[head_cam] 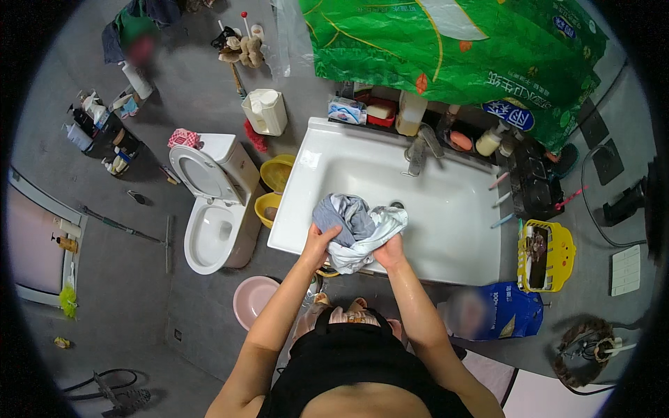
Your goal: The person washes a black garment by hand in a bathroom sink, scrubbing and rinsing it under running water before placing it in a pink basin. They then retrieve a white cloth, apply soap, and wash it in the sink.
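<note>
Both of my hands hold a bunched cloth bundle (355,227), grey-blue on top and pale white-blue below, over the front left part of a white washbasin (449,235). My left hand (320,243) grips the bundle's left side, with the thumb on the grey part. At its lower right, my right hand (391,252) cups the pale cloth, the fingers partly hidden. The metal faucet (418,151) stands at the back of the basin, and the dark drain (397,205) shows just beyond the cloth.
Soap and bottles line a dark shelf (360,125) behind the basin. A toilet (209,235), yellow basins (277,172) and a pink basin (253,300) are at left. At right are a toothbrush holder (533,183), a yellow basket (564,256) and a blue bag (517,311).
</note>
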{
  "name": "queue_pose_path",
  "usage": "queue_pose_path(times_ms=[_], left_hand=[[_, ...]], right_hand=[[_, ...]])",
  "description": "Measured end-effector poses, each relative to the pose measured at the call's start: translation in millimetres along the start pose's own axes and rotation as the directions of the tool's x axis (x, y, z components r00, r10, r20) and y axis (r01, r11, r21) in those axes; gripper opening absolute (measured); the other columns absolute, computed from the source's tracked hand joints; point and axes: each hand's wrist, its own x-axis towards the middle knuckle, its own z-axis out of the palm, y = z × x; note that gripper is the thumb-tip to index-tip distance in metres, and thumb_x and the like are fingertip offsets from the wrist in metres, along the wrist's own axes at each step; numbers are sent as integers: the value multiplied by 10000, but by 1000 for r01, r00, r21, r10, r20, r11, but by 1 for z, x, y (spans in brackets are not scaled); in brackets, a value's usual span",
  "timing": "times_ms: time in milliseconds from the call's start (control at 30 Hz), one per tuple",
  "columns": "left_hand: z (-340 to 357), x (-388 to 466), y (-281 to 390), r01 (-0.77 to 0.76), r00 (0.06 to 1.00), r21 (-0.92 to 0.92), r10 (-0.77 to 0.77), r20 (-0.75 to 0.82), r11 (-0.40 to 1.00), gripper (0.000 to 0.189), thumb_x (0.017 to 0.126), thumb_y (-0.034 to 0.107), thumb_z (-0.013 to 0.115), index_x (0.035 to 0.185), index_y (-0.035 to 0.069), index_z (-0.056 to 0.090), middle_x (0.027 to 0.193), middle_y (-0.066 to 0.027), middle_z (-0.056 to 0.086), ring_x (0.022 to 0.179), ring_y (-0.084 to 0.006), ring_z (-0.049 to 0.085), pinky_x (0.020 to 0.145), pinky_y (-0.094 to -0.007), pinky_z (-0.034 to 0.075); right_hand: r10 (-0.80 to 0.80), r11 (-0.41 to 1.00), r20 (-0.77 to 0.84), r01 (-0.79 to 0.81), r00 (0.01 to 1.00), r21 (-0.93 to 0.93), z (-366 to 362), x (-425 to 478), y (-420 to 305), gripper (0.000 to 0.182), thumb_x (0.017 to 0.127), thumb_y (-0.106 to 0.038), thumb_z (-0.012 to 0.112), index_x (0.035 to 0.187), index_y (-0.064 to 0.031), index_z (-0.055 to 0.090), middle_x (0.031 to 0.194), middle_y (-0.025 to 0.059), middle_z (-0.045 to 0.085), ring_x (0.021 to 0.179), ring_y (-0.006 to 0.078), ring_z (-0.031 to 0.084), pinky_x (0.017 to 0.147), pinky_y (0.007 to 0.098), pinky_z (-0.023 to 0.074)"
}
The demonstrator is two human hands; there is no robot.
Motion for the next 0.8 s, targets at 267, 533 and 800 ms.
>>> queue_pose_path(times_ms=[267,533,800], left_hand=[[-20,3,9,61,989,266,-95,117,962,596,661,2,638,1195,20,376,1111,-96,507,1001,-202,517,854,-335,434],[-86,37,66,-98,989,-478,31,-146,873,320,767,101,503,1072,4,488,991,-107,581,914,-239,567,842,-362,450],[-128,78,49,-210,908,471,350,-232,857,606,638,40,596,1195,-19,365,1101,-112,497,993,-237,507,863,-330,398]], right_hand=[[218,976,33,-218,975,-8,17,9,14,358,868,-350,402,1064,-76,523,1063,68,553,982,208,526,884,375,411],[-98,981,-54,87,994,-175,4,4,-30,347,894,-287,407,1154,-62,454,1128,54,509,1040,196,480,920,347,378],[-148,988,-290,131,946,-79,13,-6,-34,281,889,-230,420,1111,-69,482,1106,50,526,1008,194,504,906,339,390]])
